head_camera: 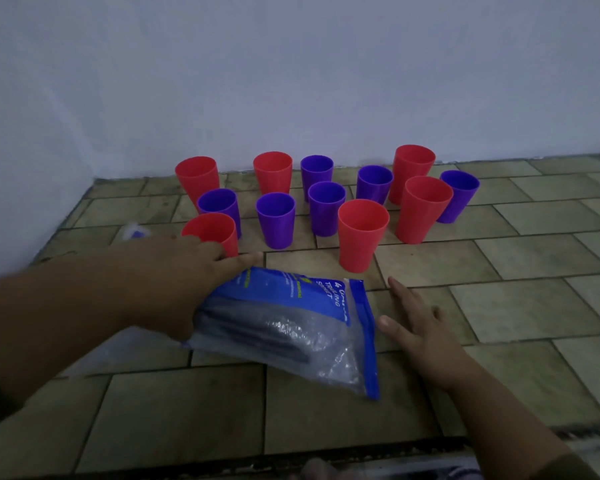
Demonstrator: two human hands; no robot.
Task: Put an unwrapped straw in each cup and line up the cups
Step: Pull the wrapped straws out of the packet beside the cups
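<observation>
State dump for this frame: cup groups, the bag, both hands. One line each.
red cups: six, upright, no straw visible, scattered
purple cups: six, upright, no straw visible, scattered
plastic bag: lies on tiled counter, dark contents inside, seal unclear
left hand: on the bag's left edge, grip unclear
right hand: open, fingers straight, beside the bag
</observation>
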